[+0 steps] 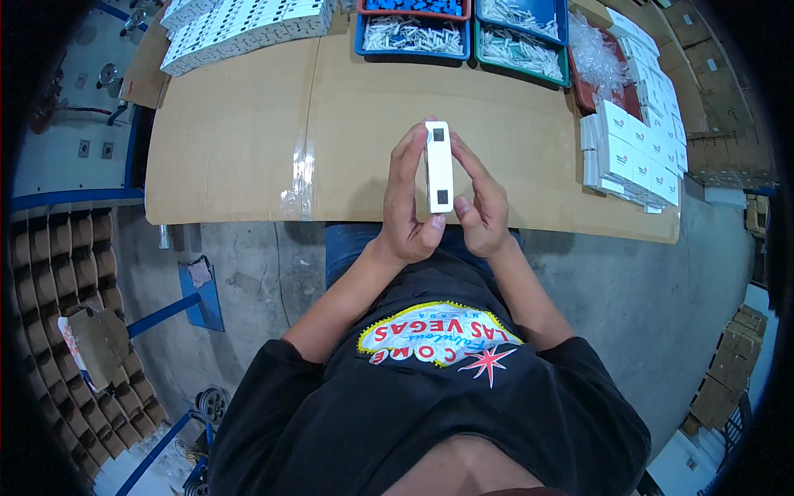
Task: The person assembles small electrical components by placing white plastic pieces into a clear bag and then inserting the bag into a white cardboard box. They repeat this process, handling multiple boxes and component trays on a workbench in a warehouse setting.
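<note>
A white box (441,169), up between two hands!
Head view: left hand (407,198) and right hand (482,202) share a narrow grip on it — over the tabletop (231,140), by the near edge — seemingly a handling step; the next move calls for even pressure.

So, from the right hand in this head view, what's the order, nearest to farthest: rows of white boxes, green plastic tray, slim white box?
1. Slim white box, beside the right hand.
2. Green plastic tray, ahead, slightly right.
3. Rows of white boxes, upper left.
</note>
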Demonstrator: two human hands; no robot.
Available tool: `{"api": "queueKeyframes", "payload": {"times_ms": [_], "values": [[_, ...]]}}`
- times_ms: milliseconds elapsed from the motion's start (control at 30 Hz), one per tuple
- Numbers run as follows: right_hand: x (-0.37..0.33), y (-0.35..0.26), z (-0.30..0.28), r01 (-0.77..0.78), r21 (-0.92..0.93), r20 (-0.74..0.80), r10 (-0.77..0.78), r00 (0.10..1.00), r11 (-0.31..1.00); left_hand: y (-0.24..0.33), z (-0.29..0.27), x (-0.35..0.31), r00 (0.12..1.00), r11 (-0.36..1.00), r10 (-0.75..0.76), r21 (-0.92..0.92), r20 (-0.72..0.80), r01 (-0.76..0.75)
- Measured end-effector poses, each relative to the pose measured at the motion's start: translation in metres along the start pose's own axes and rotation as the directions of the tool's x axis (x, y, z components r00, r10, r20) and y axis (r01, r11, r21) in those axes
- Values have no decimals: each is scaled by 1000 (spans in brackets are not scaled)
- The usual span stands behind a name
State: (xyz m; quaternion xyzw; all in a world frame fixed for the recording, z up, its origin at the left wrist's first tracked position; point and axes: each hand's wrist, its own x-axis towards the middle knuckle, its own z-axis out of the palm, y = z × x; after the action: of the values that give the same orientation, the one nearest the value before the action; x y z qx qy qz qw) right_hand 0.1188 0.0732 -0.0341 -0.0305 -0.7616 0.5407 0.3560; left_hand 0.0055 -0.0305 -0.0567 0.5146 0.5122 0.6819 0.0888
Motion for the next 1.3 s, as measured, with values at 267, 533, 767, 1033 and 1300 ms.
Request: {"api": "queueKeyframes", "payload": {"times_ms": [267, 533, 767, 1033, 1300], "values": [[4, 9, -9, 10, -398, 84, 26, 996, 917, 28, 1, 20, 474, 348, -878, -585, 70, 733], [1, 11, -4, -209, -139, 5, 212, 977, 968, 29, 20, 12, 489, 397, -871, -522, 43, 755], [0, 22, -10, -425, 83, 84, 418, 904, 901, 5, 1, 6, 517, 454, -856, -504, -15, 735], [1, 8, -8, -389, -145, 166, 410, 897, 910, 13, -5, 10, 373, 274, -925, -561, 68, 781], [0, 15, -5, -215, -324, 103, 260, 960, 921, 0, -4, 3, 421, 368, -907, -476, 5, 799]]}}
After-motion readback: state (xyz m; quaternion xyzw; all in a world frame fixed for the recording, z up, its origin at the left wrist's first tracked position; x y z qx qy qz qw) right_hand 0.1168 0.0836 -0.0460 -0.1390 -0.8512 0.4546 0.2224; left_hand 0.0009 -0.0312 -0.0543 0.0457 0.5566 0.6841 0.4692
